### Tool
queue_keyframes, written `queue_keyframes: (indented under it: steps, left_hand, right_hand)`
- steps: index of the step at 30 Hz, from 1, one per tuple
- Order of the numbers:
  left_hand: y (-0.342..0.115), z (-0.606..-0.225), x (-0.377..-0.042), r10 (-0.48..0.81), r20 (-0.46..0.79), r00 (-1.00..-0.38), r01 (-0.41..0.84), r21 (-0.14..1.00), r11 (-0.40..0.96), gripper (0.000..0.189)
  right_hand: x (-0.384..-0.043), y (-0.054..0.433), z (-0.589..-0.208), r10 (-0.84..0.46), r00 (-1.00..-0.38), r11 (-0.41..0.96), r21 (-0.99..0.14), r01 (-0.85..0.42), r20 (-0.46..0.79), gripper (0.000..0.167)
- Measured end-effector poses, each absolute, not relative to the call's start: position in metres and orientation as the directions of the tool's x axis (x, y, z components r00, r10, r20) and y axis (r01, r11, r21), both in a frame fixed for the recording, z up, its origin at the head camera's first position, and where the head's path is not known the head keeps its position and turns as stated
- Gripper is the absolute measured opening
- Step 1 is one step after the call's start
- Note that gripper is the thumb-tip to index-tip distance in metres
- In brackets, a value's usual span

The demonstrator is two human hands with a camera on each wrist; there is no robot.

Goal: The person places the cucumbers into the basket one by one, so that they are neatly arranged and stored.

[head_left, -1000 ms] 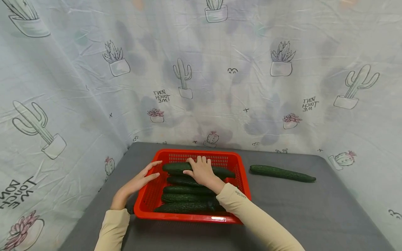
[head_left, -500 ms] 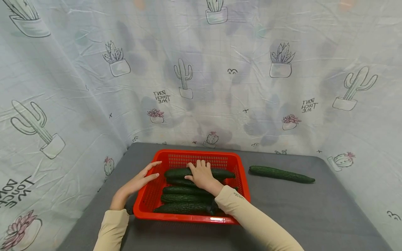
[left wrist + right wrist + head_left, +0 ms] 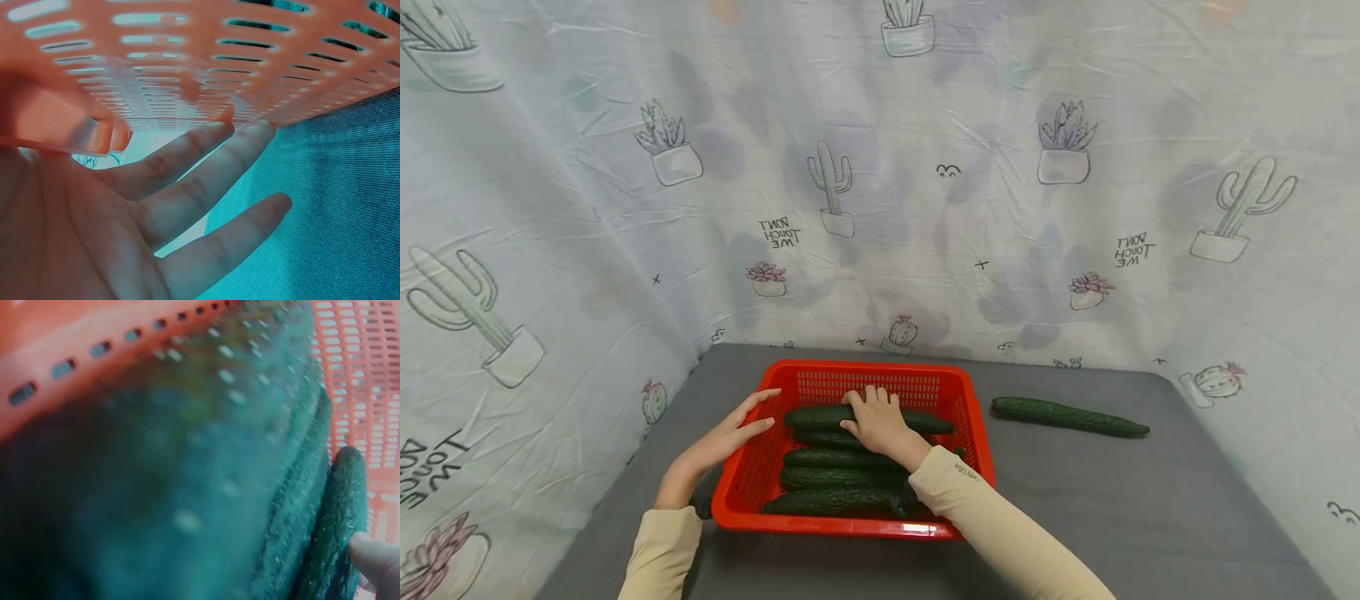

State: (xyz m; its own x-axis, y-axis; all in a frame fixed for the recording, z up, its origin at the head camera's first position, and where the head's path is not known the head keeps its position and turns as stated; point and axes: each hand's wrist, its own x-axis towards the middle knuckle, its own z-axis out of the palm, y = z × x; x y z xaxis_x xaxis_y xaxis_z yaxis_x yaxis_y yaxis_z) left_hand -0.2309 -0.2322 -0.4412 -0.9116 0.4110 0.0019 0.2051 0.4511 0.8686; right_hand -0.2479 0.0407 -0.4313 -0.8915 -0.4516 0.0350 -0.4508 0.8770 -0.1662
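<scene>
A red slotted plastic basket (image 3: pixel 820 524) holds several dark green cucumbers (image 3: pixel 831 477) lying crosswise. My right hand (image 3: pixel 880 423) reaches into it over the rearmost cucumber (image 3: pixel 816 417), thumb on the near side and fingers across the far side. The right wrist view shows the thumb (image 3: pixel 375 555) against a cucumber (image 3: pixel 342 506), with another close to the camera. My left hand (image 3: pixel 718 439) is at the basket's left side, thumb and index finger spread over the rim. Below the rim, straight fingers (image 3: pixel 200 181) lie along the slotted outer wall in the left wrist view.
A single cucumber (image 3: pixel 1070 417) lies on the grey tabletop (image 3: pixel 1075 492) to the right of the basket. Behind and at both sides hangs a pale curtain (image 3: pixel 880 208) printed with cacti.
My right hand has lowered the rearmost cucumber into the basket and drawn it slightly nearer, beside the others. The left hand stays at the rim. The head view has shifted slightly.
</scene>
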Motion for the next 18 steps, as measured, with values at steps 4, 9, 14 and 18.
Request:
queue_keyframes:
  steps: [4,9,14,18]
  left_hand:
    - [-0.233,-0.442,-0.230,0.410,0.009,-0.912,0.210,0.869,0.447,0.054]
    - [-0.233,-0.443,-0.231,0.417,0.014,-0.909,0.220,0.865,0.450,0.054]
    - [-0.233,-0.443,-0.232,0.416,0.013,-0.909,0.218,0.866,0.451,0.053]
    - [-0.234,-0.442,-0.232,0.425,0.013,-0.905,0.223,0.865,0.449,0.054]
  right_hand:
    - [-0.248,0.043,-0.425,-0.453,-0.891,0.872,-0.188,-0.453,0.044,0.033]
    - [-0.249,0.048,-0.420,-0.452,-0.892,0.875,-0.181,-0.450,0.032,0.037]
    - [-0.250,0.052,-0.415,-0.438,-0.897,0.882,-0.168,-0.441,0.054,0.038]
    - [-0.251,0.056,-0.410,-0.425,-0.902,0.880,-0.198,-0.432,0.075,0.036]
